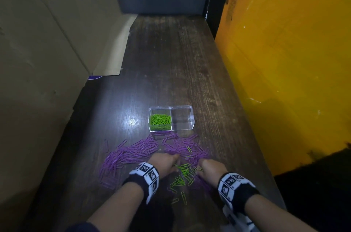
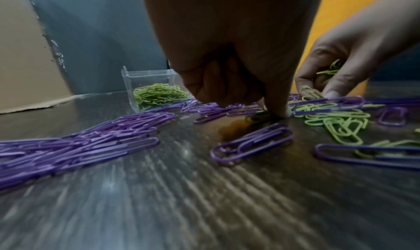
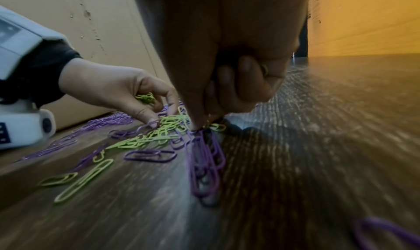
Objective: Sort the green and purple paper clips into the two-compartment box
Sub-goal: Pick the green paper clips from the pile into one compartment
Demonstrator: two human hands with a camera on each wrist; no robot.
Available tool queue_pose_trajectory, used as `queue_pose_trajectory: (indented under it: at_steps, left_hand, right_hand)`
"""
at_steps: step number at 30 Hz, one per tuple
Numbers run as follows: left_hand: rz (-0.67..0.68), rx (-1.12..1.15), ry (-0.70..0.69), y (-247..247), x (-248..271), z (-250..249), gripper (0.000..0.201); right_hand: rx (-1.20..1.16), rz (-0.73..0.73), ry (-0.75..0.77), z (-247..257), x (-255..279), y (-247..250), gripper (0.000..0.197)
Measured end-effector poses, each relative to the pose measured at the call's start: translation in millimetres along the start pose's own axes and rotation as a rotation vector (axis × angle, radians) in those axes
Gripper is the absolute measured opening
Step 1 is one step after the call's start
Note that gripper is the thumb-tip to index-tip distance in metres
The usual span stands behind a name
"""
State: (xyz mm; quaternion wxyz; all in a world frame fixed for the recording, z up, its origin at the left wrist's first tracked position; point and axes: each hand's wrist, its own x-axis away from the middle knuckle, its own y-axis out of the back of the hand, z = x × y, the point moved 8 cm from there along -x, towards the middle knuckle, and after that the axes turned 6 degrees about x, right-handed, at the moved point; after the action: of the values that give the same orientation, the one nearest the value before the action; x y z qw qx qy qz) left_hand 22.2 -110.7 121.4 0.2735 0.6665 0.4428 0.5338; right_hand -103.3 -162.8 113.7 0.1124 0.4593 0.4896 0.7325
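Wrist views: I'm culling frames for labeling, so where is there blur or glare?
Both wrist views: the table smears into radial streaks near the lens, while clips by the hands stay fairly sharp. Head view: a bright glare patch on the table left of the clear box; corners are dim.

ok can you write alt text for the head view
Both hands, left hand and right hand, pick at green paper clips on a dark wooden table, with purple paper clips spread around. Beyond them a clear two-compartment box holds green clips in its left half only.
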Motion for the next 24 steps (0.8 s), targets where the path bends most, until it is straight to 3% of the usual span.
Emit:
queue_pose_trajectory:
  at_steps: [5,7,10,13,18,20,22,24]
  left_hand:
    - [0.005,-0.054,0.042,-6.5,1.4,13.7,0.038]
    - [-0.023,-0.041,0.05,-3.3,5.5,19.6,0.039]
    - [-0.092,0.097,0.094,1.7,12.7,34.9,0.039]
    - [-0.139,0.275,0.165,4.3,18.0,51.5,0.037]
    - [-0.14,0.522,0.2,5.9,24.0,60.8,0.017]
    - [-0.145,0.626,0.226,-0.2,23.1,70.4,0.025]
    - [-0.164,0.713,0.234,-4.8,22.9,77.2,0.029]
    - [-0.177,0.764,0.237,-5.9,23.2,79.4,0.021]
  right_hand:
    - [-0.089,0.067,0.099,-3.7,-0.7,-3.1,0.025]
    - [-0.252,0.055,0.114,-10.1,-2.6,0.9,0.013]
    - [-0.464,-0.003,0.1,-20.4,-2.9,12.2,0.028]
    - [-0.825,-0.017,0.058,-21.4,-2.2,19.1,0.028]
    - [-1.282,0.087,-0.049,-1.6,-10.8,21.6,0.026]
    - [-1.437,0.192,-0.073,12.6,-12.6,20.7,0.025]
    - [-1.407,0.205,-0.073,21.5,-16.3,22.9,0.027]
    - [-1.018,0.092,0.002,25.7,-24.6,32.2,0.031]
